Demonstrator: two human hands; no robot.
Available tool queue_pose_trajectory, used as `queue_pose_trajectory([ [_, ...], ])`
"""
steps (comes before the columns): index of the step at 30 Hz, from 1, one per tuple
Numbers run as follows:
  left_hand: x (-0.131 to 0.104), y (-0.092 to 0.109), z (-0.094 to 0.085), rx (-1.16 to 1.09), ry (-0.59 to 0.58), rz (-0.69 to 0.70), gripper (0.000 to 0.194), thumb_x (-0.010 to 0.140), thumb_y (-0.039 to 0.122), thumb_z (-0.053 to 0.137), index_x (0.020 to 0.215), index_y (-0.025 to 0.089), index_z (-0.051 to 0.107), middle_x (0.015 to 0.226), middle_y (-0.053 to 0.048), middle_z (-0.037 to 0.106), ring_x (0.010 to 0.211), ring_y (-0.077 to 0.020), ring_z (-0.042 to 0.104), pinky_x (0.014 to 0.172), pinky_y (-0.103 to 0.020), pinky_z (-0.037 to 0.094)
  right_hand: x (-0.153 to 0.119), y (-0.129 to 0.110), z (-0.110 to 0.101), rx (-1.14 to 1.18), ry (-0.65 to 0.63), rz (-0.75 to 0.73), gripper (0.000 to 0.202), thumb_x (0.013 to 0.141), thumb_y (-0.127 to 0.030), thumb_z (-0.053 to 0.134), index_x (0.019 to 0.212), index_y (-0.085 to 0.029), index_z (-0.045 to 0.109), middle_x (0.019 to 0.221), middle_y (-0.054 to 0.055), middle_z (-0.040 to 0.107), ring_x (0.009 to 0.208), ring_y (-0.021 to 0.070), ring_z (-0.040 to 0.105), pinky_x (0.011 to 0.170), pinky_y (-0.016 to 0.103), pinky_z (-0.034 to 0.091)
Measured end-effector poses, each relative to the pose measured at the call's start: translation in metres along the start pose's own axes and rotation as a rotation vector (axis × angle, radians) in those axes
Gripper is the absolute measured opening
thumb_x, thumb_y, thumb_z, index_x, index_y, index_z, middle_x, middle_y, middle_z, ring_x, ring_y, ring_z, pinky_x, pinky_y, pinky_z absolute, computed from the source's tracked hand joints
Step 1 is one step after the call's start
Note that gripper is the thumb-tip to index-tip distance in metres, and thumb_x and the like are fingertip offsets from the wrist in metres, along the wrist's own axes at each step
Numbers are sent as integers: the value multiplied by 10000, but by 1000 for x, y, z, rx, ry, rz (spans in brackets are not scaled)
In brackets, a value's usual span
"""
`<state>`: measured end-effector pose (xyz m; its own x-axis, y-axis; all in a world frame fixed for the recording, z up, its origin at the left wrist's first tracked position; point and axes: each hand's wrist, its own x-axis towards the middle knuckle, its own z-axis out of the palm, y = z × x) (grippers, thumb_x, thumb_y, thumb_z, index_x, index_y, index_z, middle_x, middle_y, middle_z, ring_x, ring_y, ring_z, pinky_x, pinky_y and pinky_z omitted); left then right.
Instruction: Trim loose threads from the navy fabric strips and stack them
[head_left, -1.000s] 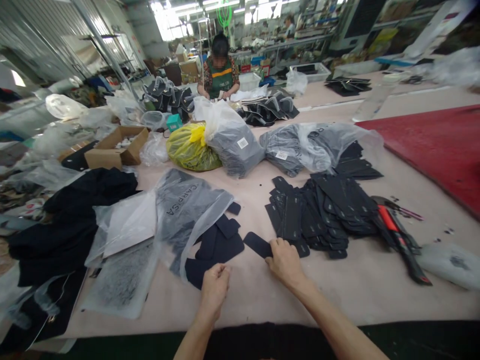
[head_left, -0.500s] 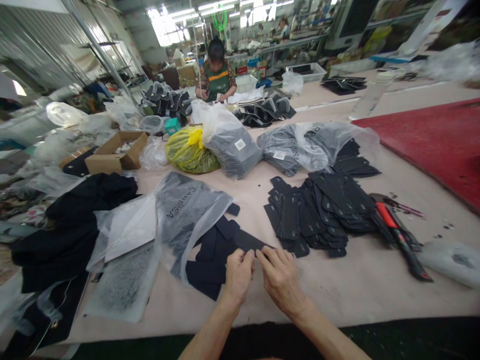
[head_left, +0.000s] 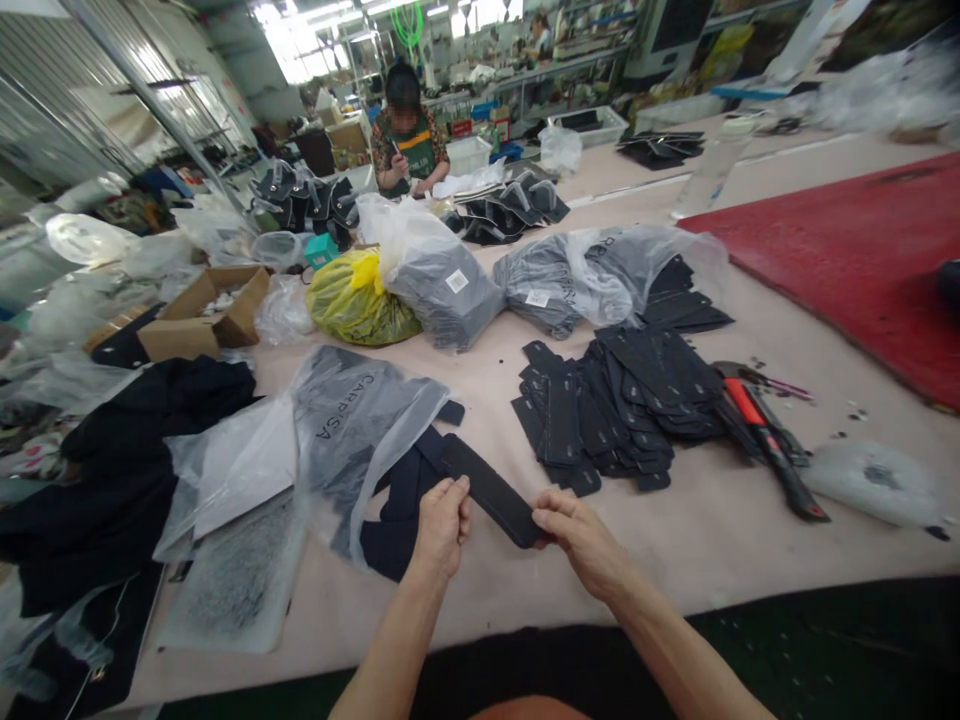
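While fingers [head_left: 553, 518] hold it, the black strip [head_left: 491, 492] slants — far end left.

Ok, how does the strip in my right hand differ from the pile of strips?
The dark strip is a single piece; the pile is many overlapping ones. The strip's near end is held in your right hand, while the pile lies on the table. Both look dark, and the pile's pieces share the strip's long, narrow shape.
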<state>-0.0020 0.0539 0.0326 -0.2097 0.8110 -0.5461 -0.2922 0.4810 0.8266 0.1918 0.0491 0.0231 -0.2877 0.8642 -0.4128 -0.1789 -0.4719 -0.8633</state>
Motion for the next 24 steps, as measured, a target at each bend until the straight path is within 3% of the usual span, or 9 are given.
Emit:
queue_pose_trajectory([
  [5, 5, -6, 4, -47, 5, -28, 466, 636, 529, 733, 637, 202, 400, 489, 94, 420, 348, -30, 316, 336, -168, 163, -7, 0, 5, -48, -72, 42, 171, 693, -295, 687, 778, -147, 687, 653, -4, 637, 567, 128, 554, 584, 256, 421],
  [9, 11, -9, 7, 44, 78, 22, 424, 667, 560, 699, 676, 192, 488, 491, 88, 425, 360, -45, 309, 363, -187, 174, -10, 6, 4, -17, -82, 8, 228, 714, -353, 713, 777, -135, 689, 658, 10, 659, 536, 115, 545, 588, 255, 417],
  [12, 7, -8, 9, 338, 253, 277, 348, 713, 508, 692, 758, 176, 597, 499, 62, 472, 426, -82, 400, 445, -211, 284, -11, 12, 3, 55, -75, -19, 267, 710, -383, 740, 763, -127, 686, 663, 24, 669, 523, 108, 538, 573, 248, 405],
  [14, -2, -5, 10, 545, 309, 491, 250, 752, 427, 687, 793, 186, 636, 528, 40, 520, 494, -111, 469, 525, -229, 343, -11, 17, 4, 84, -52, -40, 271, 709, -385, 753, 738, -126, 678, 652, 25, 665, 520, 104, 533, 568, 245, 399],
  [16, -15, -2, 10, 708, 214, 664, 161, 812, 356, 637, 788, 199, 658, 597, 6, 580, 559, -134, 520, 582, -245, 374, -11, 20, 5, 104, -21, -62, 271, 706, -384, 760, 705, -129, 665, 637, 24, 660, 518, 103, 524, 562, 244, 393],
  [20, -41, -3, 11, 923, -79, 881, 172, 895, 234, 518, 901, 187, 684, 788, -60, 659, 701, -162, 600, 665, -261, 431, -13, 23, 7, 161, 40, -91, 269, 680, -383, 777, 682, -142, 657, 609, 20, 650, 508, 107, 497, 529, 248, 382],
  [24, -52, -9, 13, 1030, -141, 983, 218, 915, 173, 467, 966, 188, 678, 797, -64, 662, 751, -174, 629, 696, -271, 467, -18, 25, 8, 170, 66, -138, 238, 688, -361, 770, 677, -149, 662, 599, 16, 641, 506, 107, 486, 518, 250, 379],
])
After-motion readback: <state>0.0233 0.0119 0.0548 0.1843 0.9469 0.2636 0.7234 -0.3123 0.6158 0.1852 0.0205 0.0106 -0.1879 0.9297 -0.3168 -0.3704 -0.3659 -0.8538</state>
